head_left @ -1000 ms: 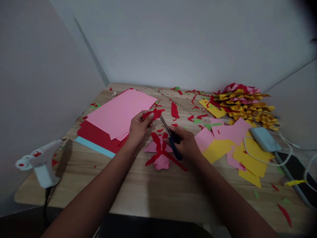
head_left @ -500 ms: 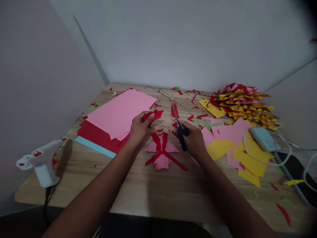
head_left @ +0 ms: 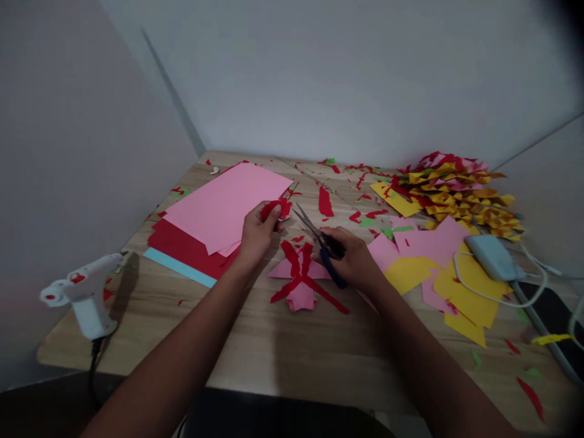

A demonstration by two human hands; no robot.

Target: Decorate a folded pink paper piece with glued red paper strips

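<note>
My left hand (head_left: 261,230) pinches a small piece of red paper (head_left: 283,209) above the table, beside the pink sheets. Dark-handled scissors (head_left: 329,263) are in my right hand (head_left: 350,255), their blades parted slightly and pointing up and left toward the red paper, with a gap between. Below and between my hands lies a folded pink paper figure (head_left: 301,296) with red strips (head_left: 325,296) crossed over it. A loose red paper piece (head_left: 325,202) rests on the table beyond the scissors.
Pink sheets (head_left: 223,204) lie over red sheets (head_left: 182,248) on the left, near a white glue gun (head_left: 91,304). Folded yellow, pink and red paper (head_left: 460,194) is piled at the back right. Yellow and pink pieces, a cabled light-blue device (head_left: 490,257) and a phone (head_left: 547,316) lie right.
The scissors have turned from pointing away to pointing left toward the red paper, and their blades have opened. The red paper in my left hand has tilted.
</note>
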